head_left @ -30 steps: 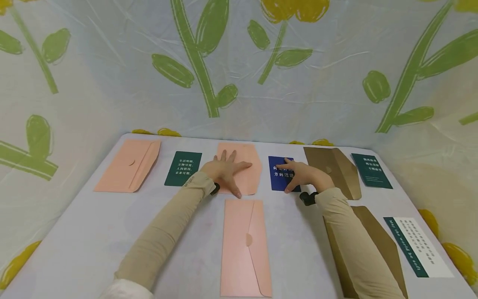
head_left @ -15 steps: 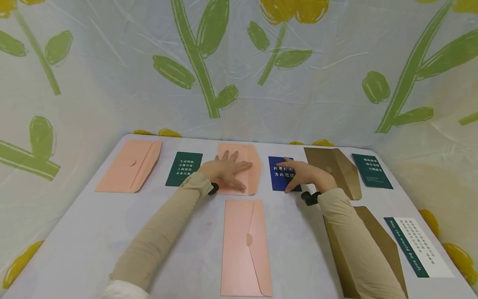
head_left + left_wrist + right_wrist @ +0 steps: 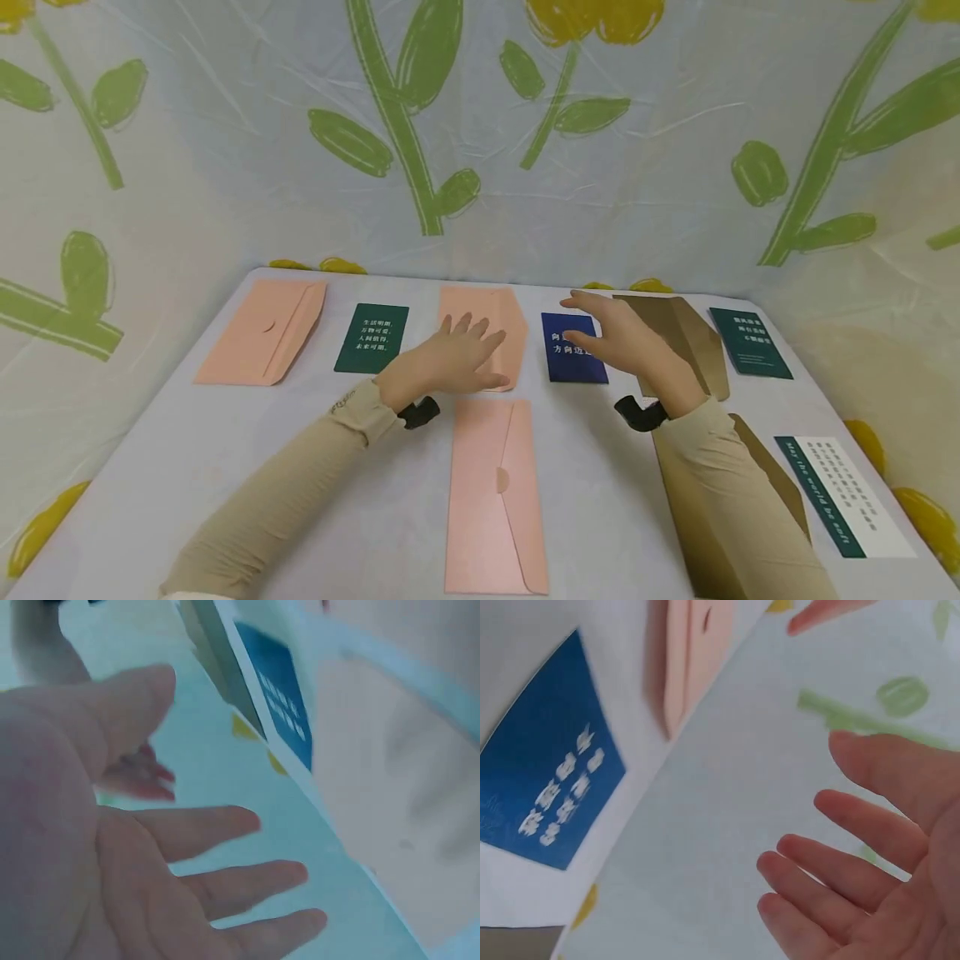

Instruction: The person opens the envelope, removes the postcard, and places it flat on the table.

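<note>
My left hand (image 3: 446, 357) hovers with spread fingers over the pink envelope (image 3: 508, 325) at the back middle, and holds nothing. Its fingers are straight and apart in the left wrist view, with bare palm (image 3: 45, 825) showing. My right hand (image 3: 626, 337) is raised over the blue card (image 3: 573, 367) with white characters; its fingers are loosely extended and nothing is between them. The same blue card (image 3: 555, 765) lies flat on the table in the right wrist view, apart from the fingers. A second pink envelope (image 3: 487, 500) lies upright in front, between my forearms.
Left of my hands are a green card (image 3: 371, 337) and another pink envelope (image 3: 258, 333). On the right lie two brown envelopes (image 3: 693, 342), one partly under my right sleeve, a dark green card (image 3: 750, 343) and a white-and-green card (image 3: 847, 496). A flower-printed sheet (image 3: 262, 167) hangs behind.
Both hands have lifted off and drawn back toward me; the left came away from the pink envelope, the right from the blue card. The envelopes and cards stay in place.
</note>
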The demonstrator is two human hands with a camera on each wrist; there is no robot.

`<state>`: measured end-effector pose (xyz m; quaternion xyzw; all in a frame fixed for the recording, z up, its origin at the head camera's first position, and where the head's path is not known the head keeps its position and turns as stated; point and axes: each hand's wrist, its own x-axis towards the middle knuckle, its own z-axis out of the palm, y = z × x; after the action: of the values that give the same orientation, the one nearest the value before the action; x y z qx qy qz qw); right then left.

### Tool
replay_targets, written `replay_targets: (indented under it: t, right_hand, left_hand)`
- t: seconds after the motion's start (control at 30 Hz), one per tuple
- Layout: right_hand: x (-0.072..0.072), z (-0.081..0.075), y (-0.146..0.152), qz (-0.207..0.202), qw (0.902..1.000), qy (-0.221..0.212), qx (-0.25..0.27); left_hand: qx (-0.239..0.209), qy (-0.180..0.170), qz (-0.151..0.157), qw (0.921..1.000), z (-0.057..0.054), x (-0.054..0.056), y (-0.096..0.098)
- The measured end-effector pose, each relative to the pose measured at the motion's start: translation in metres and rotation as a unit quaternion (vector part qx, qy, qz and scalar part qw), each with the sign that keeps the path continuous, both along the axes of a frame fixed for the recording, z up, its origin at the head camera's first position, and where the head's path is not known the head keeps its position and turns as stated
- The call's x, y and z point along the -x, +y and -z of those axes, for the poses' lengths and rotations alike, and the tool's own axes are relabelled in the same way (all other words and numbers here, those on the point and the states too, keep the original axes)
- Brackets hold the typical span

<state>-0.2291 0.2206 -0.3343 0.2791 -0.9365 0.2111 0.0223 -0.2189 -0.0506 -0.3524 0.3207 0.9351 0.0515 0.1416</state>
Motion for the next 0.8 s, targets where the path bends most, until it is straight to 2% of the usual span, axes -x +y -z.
replay_targets:
  t: [0.13, 0.2, 0.33, 0.43, 0.6, 0.8]
  right_hand:
    - [-0.028, -0.007, -0.016, -0.023, 0.9981, 0.053, 0.023]
    - [-0.042, -0.007, -0.024, -0.037, 0.9963, 0.072, 0.027]
    - [-0.068, 0.001, -0.036, -0.053, 0.9936, 0.098, 0.015]
    - [-0.086, 0.01, -0.041, -0.062, 0.9928, 0.102, -0.002]
    - [-0.114, 0.027, -0.046, -0.074, 0.9944, 0.069, -0.029]
    - [-0.141, 0.052, -0.054, -0.099, 0.9915, -0.003, -0.084]
  left_hand:
    - [0.006, 0.013, 0.008, 0.9999, 0.004, -0.032, 0.002]
    - [0.004, 0.011, 0.007, 0.9999, 0.01, -0.047, 0.001]
    - [0.002, 0.003, 0.007, 1.0, 0.026, -0.074, -0.004]
    - [0.001, -0.002, 0.012, 0.9999, 0.037, -0.091, -0.008]
    - [-0.011, -0.011, 0.007, 0.9998, 0.049, -0.111, -0.015]
    - [-0.007, -0.02, 0.013, 0.9997, 0.057, -0.118, -0.017]
